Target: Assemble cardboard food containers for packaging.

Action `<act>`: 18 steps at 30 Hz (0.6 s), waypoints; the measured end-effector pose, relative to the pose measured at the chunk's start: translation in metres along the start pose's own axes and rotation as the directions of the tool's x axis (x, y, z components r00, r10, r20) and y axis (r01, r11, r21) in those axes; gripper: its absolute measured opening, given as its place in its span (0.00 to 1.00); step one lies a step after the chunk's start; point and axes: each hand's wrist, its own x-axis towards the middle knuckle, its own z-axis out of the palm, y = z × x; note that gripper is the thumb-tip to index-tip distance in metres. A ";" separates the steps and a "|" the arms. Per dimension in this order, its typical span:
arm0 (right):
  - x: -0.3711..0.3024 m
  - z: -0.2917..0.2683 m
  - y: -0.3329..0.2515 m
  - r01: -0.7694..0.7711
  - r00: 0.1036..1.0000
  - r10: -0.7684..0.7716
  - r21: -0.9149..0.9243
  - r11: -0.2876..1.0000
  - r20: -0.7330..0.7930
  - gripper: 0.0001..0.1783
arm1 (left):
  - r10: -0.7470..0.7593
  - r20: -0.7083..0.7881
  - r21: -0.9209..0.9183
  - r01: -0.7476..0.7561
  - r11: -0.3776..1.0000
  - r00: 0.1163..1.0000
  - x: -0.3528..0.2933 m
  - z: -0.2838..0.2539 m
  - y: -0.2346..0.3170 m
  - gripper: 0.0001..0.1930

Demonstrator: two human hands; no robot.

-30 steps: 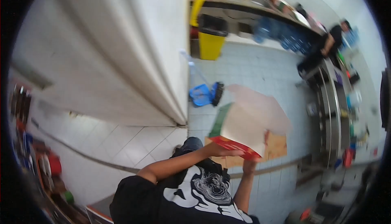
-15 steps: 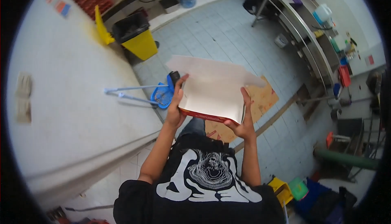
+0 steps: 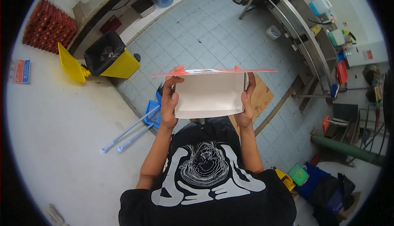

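In front of my chest I hold a cardboard box [image 3: 209,92], white inside, with nothing visible in it. Its lid flap [image 3: 230,71], printed red on the outer face, stands out along the far side and is seen nearly edge-on. My left hand [image 3: 169,98] is wrapped round the box's left side, thumb along the wall and fingers up near the lid. On the opposite side my right hand [image 3: 246,103] grips the right wall, one fingertip showing over the lid's edge.
A yellow bin [image 3: 123,64] with black liner stands left, its lid open. A blue dustpan [image 3: 153,113] with long handles lies beside the white surface [image 3: 82,131]. Flattened cardboard [image 3: 260,98] lies on the tiled floor. A metal counter [image 3: 303,33] with bottles runs along the right.
The lid flap has tilted from facing me to nearly edge-on, and the box has turned level. Both hands have shifted slightly left in view, still holding its sides.
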 end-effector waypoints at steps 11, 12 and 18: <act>0.235 -0.014 0.111 -0.143 0.989 0.137 0.159 0.977 0.048 0.33 | -0.192 -0.334 0.017 0.209 0.978 0.923 0.187 -0.038 -0.089 0.19; 0.261 -0.016 0.115 -0.141 0.989 0.131 0.171 0.975 0.070 0.33 | -0.205 -0.382 0.005 0.224 0.975 0.901 0.211 -0.036 -0.091 0.19; 0.420 -0.002 0.122 -0.243 0.959 0.185 0.286 0.927 0.213 0.32 | -0.117 -0.485 0.007 0.138 0.990 0.866 0.334 -0.042 -0.100 0.22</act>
